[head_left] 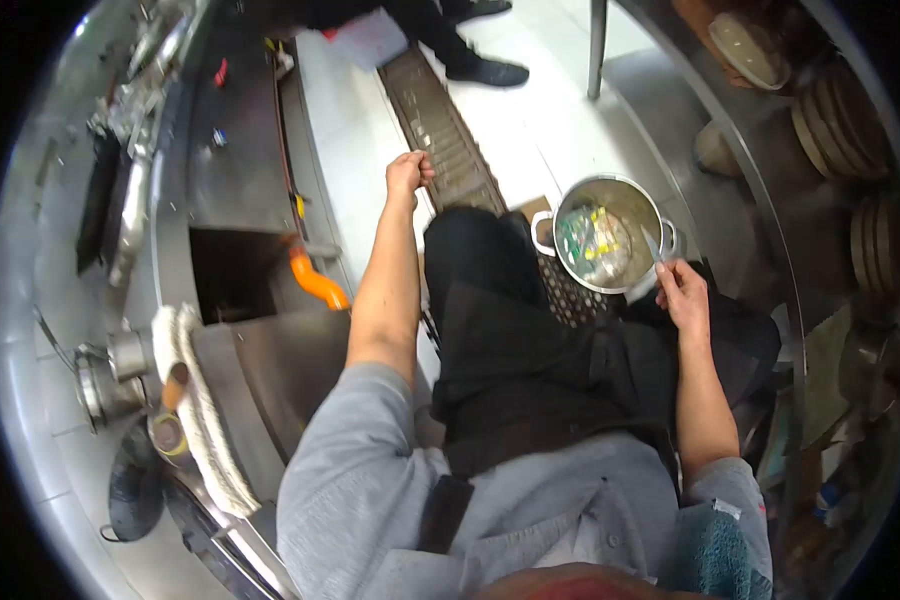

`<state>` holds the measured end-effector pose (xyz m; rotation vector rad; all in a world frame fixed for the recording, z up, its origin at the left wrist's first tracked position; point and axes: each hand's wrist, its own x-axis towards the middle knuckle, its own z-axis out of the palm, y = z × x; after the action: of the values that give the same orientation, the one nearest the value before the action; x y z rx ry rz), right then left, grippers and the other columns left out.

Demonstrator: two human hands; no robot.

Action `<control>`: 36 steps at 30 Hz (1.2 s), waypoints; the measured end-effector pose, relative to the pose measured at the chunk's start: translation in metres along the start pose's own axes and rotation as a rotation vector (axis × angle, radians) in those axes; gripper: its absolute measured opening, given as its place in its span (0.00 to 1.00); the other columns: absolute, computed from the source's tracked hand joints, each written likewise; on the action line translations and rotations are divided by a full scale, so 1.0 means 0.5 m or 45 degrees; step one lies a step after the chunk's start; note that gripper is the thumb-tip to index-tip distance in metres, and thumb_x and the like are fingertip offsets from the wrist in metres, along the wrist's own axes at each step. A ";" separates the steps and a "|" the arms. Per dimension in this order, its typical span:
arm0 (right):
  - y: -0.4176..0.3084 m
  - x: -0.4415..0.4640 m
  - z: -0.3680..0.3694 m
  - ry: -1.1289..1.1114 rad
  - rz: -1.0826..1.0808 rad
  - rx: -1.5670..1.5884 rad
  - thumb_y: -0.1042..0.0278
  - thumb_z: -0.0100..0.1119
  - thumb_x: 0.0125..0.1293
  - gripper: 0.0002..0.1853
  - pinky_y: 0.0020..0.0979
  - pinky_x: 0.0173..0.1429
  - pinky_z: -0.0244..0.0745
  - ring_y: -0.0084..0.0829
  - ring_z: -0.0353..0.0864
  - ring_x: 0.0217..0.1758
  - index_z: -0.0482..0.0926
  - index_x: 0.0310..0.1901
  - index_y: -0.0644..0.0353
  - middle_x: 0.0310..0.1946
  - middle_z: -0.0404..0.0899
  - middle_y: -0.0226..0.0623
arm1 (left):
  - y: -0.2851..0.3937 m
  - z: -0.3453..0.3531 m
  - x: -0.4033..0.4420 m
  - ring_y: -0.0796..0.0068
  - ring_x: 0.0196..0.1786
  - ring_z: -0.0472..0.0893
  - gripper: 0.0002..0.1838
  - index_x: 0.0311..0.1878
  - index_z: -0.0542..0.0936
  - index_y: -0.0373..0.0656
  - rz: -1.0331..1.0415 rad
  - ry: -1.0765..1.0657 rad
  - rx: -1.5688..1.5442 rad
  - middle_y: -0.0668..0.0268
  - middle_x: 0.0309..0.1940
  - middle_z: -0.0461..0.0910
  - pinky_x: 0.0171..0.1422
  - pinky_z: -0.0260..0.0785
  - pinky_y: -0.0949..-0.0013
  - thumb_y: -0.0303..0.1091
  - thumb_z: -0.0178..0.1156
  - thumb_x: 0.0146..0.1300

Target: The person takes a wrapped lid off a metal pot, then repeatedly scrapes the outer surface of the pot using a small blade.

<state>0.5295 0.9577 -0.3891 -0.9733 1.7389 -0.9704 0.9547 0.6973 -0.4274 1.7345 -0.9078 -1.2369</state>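
Observation:
My left hand is stretched forward over the floor, its fingers curled closed; whatever it may hold is hidden. In my right hand is a small knife, its pale blade pointing over the rim of a metal pot. The two-handled pot stands in front of my seated legs. Inside it lies a clear plastic bag with green and yellow printing; its contents cannot be made out.
A floor drain grate runs ahead, with another person's dark shoe beside it. An orange pipe sticks out by the steel counter on the left. Metal shelving with stacked round items stands on the right.

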 end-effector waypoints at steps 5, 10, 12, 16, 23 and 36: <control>-0.002 -0.006 -0.020 0.087 -0.107 0.002 0.64 0.60 0.62 0.12 0.27 0.23 0.67 0.22 0.73 0.15 0.78 0.33 0.67 0.16 0.74 0.33 | 0.160 0.129 0.037 0.73 0.24 0.79 0.09 0.34 0.79 0.40 0.368 -0.188 0.415 0.65 0.23 0.78 0.27 0.70 0.69 0.35 0.57 0.61; -0.005 -0.020 -0.036 0.232 -0.116 0.103 0.63 0.61 0.61 0.14 0.28 0.24 0.69 0.23 0.75 0.18 0.78 0.43 0.65 0.20 0.76 0.34 | 0.091 0.345 -0.018 0.62 0.44 0.80 0.33 0.62 0.69 0.50 1.124 -0.075 0.935 0.60 0.47 0.79 0.46 0.76 0.63 0.21 0.62 0.50; 0.009 -0.021 -0.049 0.239 -0.102 0.106 0.64 0.61 0.60 0.17 0.27 0.25 0.69 0.22 0.74 0.19 0.77 0.49 0.63 0.22 0.76 0.34 | 0.040 0.421 -0.071 0.63 0.45 0.79 0.39 0.65 0.67 0.51 0.665 -0.551 1.023 0.60 0.52 0.76 0.46 0.76 0.63 0.20 0.65 0.46; 0.001 -0.021 -0.057 0.297 -0.078 0.308 0.64 0.61 0.61 0.18 0.26 0.25 0.69 0.21 0.74 0.19 0.77 0.51 0.62 0.22 0.76 0.32 | -0.154 0.526 -0.233 0.52 0.37 0.82 0.09 0.34 0.79 0.40 0.930 -0.979 1.315 0.51 0.33 0.82 0.44 0.75 0.58 0.32 0.57 0.50; 0.016 -0.009 -0.073 0.322 -0.128 0.154 0.64 0.61 0.62 0.19 0.29 0.30 0.73 0.26 0.79 0.23 0.76 0.53 0.59 0.29 0.80 0.42 | -0.316 0.495 -0.432 0.52 0.51 0.80 0.28 0.48 0.81 0.41 0.553 -1.446 1.766 0.49 0.44 0.81 0.56 0.70 0.54 0.58 0.54 0.60; 0.008 -0.002 -0.117 0.596 -0.111 0.746 0.64 0.63 0.62 0.21 0.23 0.29 0.73 0.20 0.77 0.25 0.74 0.53 0.67 0.30 0.80 0.34 | -0.270 0.541 -0.431 0.48 0.51 0.78 0.25 0.51 0.79 0.37 0.568 -1.401 1.507 0.43 0.44 0.80 0.58 0.68 0.55 0.50 0.57 0.61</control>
<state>0.4745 0.9718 -0.3749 -0.4610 1.6212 -1.7455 0.6517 0.8906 -0.5205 1.2711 -2.9288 -1.3930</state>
